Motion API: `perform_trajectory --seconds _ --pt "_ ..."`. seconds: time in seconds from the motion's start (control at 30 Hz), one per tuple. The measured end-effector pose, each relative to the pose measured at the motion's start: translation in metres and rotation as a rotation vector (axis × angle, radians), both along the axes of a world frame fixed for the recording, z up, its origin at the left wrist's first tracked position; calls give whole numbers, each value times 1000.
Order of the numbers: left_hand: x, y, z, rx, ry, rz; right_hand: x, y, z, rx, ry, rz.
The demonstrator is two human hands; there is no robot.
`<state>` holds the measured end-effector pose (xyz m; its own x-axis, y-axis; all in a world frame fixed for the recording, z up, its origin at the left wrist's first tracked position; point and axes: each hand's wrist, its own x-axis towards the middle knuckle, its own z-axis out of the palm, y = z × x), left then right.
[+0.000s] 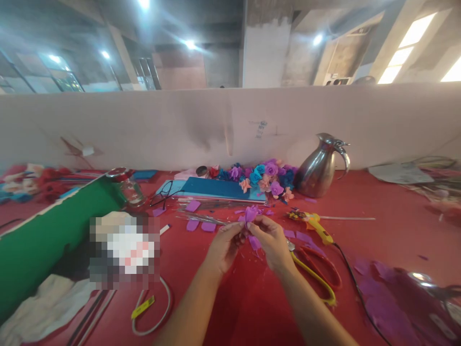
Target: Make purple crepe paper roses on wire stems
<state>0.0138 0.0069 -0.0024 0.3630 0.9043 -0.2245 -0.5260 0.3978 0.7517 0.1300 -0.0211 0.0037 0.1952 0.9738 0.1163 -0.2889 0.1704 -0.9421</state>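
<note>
My left hand (226, 244) and my right hand (272, 240) meet over the red table, both closed with fingertips pinching a purple paper flower (251, 214) between them. Its base and whatever it is fixed to are mostly hidden by my fingers. Thin wire stems (207, 218) lie on the table to the left of the hands, among small purple paper pieces (192, 225). Close to my right hand are scissors (329, 290) with one red and one yellow handle. Beyond them lies a yellow glue gun (320, 229) with a black cord.
Finished paper flowers (272, 175) in several colours lie at the back beside a metal jug (319, 168). Blue sheets (216, 187), eyeglasses (166, 192) and a glass jar (131, 190) stand or lie to the left. A green divider (54, 235) borders the left side; more purple paper (385, 302) lies front right.
</note>
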Motion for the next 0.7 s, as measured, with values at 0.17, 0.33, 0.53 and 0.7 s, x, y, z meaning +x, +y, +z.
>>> perform_trajectory --seconds 0.17,0.33,0.53,0.7 --pt "0 2 -2 -24 -19 9 1 -1 6 -34 14 0" --pt "0 2 -1 -9 -17 30 1 -3 6 -21 12 8" --pt "-1 1 -1 45 39 34 -1 -1 4 -29 -4 -29" --pt "-1 0 -4 109 33 54 -2 -3 6 1 -16 -7"
